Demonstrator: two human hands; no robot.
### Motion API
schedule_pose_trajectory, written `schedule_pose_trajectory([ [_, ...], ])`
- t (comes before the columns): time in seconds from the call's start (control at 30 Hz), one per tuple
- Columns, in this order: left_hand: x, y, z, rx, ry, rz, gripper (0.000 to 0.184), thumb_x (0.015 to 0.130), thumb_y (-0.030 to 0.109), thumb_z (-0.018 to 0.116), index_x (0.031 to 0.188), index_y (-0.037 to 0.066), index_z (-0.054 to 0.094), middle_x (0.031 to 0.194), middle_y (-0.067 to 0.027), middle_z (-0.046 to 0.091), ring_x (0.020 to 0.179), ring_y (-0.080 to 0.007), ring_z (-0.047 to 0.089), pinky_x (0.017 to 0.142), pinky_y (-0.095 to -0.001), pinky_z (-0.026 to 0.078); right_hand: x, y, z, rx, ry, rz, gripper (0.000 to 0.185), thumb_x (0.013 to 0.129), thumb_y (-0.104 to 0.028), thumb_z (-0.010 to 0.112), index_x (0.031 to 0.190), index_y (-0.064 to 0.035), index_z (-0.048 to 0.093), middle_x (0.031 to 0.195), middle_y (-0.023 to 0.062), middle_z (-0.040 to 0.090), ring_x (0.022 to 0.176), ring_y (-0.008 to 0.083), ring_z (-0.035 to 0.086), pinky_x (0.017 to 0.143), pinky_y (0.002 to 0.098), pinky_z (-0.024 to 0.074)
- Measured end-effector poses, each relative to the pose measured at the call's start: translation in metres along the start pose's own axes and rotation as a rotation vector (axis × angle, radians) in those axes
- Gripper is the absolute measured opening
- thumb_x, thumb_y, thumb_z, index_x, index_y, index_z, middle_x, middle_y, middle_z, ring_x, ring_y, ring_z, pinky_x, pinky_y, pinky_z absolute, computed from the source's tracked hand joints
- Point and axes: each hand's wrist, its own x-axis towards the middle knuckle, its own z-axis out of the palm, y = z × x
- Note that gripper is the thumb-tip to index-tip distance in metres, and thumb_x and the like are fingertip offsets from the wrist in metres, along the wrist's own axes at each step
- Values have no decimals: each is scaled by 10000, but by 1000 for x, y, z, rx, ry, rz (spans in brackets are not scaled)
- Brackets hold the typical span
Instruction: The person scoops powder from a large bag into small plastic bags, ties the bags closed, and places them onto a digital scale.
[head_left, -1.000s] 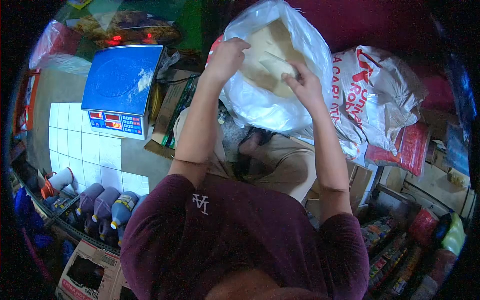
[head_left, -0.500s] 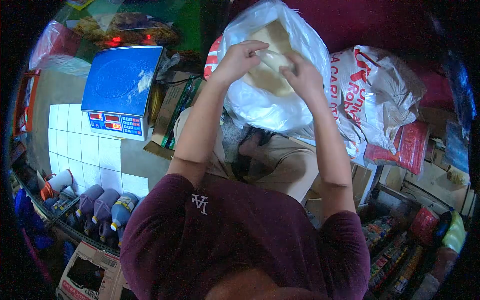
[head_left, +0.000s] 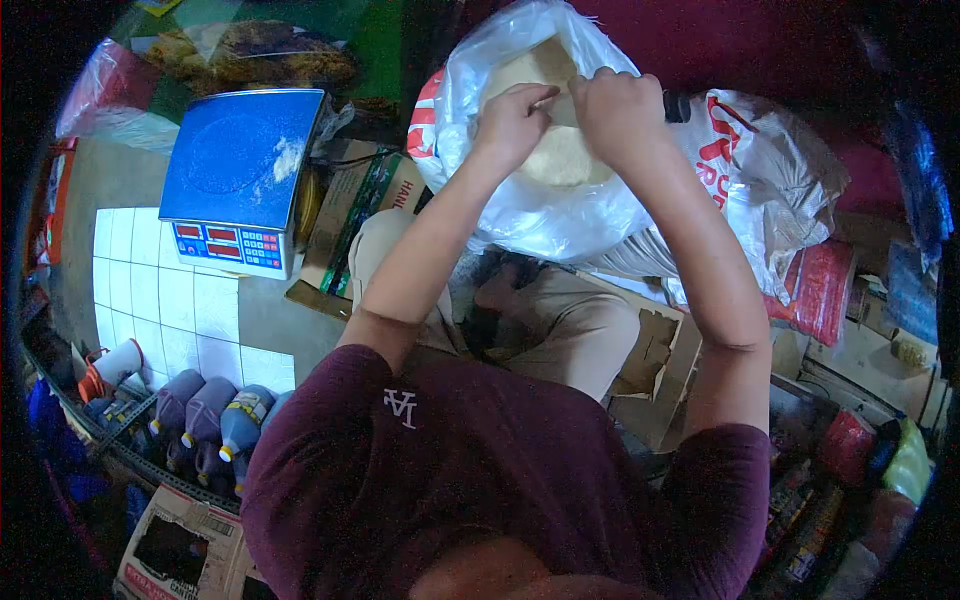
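A large white plastic-lined sack (head_left: pixel 570 225) stands open, with pale powder in it. Over its mouth, a small clear bag of pale powder (head_left: pixel 562 158) appears to hang between my hands; its outline blends with the powder behind. My left hand (head_left: pixel 513 125) is closed with thumb and index finger pinched at the bag's upper left side. My right hand (head_left: pixel 620 112) is closed at its upper right, knuckles up, hiding most of its grip. A small dark object (head_left: pixel 677 107) shows just beyond my right hand.
On the left, a blue-topped digital scale (head_left: pixel 240 160) has white powder on its plate. A printed white sack (head_left: pixel 775 180) lies at right, above red packs (head_left: pixel 822 290). Several jugs (head_left: pixel 243 420) and a cut carton (head_left: pixel 185 545) are lower left.
Both hands have come together above the sack's mouth, the left moving right. My right hand has turned knuckles up and risen, its elbow swinging outward. The small bag has moved below the hands.
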Motion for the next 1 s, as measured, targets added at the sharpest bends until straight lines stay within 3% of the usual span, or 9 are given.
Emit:
schedule_pose_trajectory([
  [0.07,1,0,-1,-31,-5,-22,356,741,70,578,1088,56,660,1076,-135,649,965,-291,634,854,-334,492,-2,1,-4,-9,16,0,207,837,-157,523,1009,-130,635,884,99,656,803,260,675,663,412,510],
  [0.13,2,1,-3,-131,-48,-65,440,736,-4,505,1156,43,626,1038,-112,667,798,-165,627,720,-264,490,-3,2,-5,-18,33,-4,212,838,-153,523,1018,-129,634,889,100,657,806,260,675,665,413,510],
  [0.2,1,2,-4,-267,-61,-116,451,735,3,511,1169,53,624,972,-90,663,740,-133,601,672,-247,479,-5,6,-4,-2,33,32,225,852,-223,538,1011,-126,666,918,61,669,828,233,674,654,387,492],
  [0.33,1,19,-30,-484,-145,-270,454,733,24,535,1174,75,628,794,-20,610,653,-77,538,586,-216,441,-24,26,-17,320,3,145,388,782,-289,624,1143,-148,606,956,160,655,865,307,656,728,447,509],
  [0.47,7,-4,-52,-318,-12,-103,375,713,42,567,1073,73,665,675,-34,583,549,-104,514,515,-254,421,-24,31,56,723,-3,316,514,773,-392,652,1216,-142,579,1053,185,634,950,344,631,835,444,496],
  [0.5,8,-6,-61,-239,-89,-142,355,714,39,557,1047,71,673,652,-31,576,543,-104,509,514,-258,419,-18,11,60,667,-199,384,528,775,-406,646,1202,-104,578,1087,205,623,987,348,619,866,435,488],
  [0.6,8,-12,-67,-150,-142,-179,320,719,37,530,992,63,695,619,-38,571,533,-110,506,513,-270,422,-2,-16,149,683,-197,445,547,752,-414,649,1182,-84,576,1113,203,619,1005,344,615,873,435,486],
  [0.83,8,7,-76,-292,-146,-293,331,726,42,505,998,40,693,663,-47,591,555,-115,547,525,-284,458,62,-29,181,699,-252,538,463,782,-349,633,1145,-64,594,1039,213,644,967,367,622,848,442,483],
  [1.0,11,-14,-81,-270,-177,-248,244,707,20,521,911,6,654,679,-50,568,602,-119,543,568,-272,451,116,-60,173,828,-161,369,440,795,-386,643,1095,-77,557,1032,189,649,988,343,623,828,450,488],
])
